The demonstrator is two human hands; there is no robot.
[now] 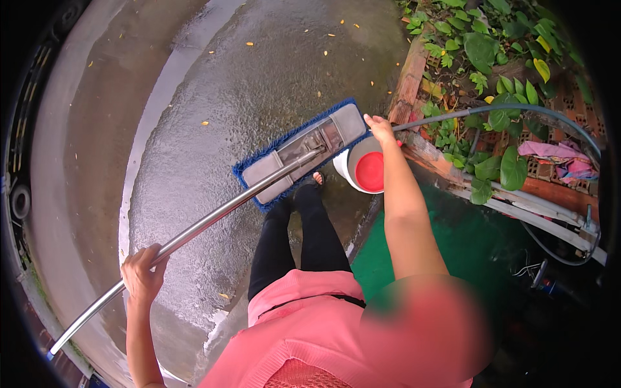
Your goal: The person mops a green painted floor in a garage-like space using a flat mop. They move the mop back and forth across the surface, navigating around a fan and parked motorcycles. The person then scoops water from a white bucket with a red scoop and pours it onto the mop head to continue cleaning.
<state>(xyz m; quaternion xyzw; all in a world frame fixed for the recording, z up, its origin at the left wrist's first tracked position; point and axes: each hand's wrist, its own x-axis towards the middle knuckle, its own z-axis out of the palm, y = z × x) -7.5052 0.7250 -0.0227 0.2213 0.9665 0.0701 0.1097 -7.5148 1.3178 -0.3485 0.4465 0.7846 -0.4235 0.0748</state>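
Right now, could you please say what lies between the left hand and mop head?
In the head view, the silver pole stretches between left hand and mop head, over wet ground.

We can read no words, numbers or signs: we make out none on the blue-fringed flat mop [299, 155], nor on the white bucket [365, 147] by its right end.

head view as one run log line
left hand: grips mop handle | right hand: at mop head's edge, grip unclear | white bucket: near mop head

The bucket [354, 158] stands between mop head [299, 149] and plants [481, 53].
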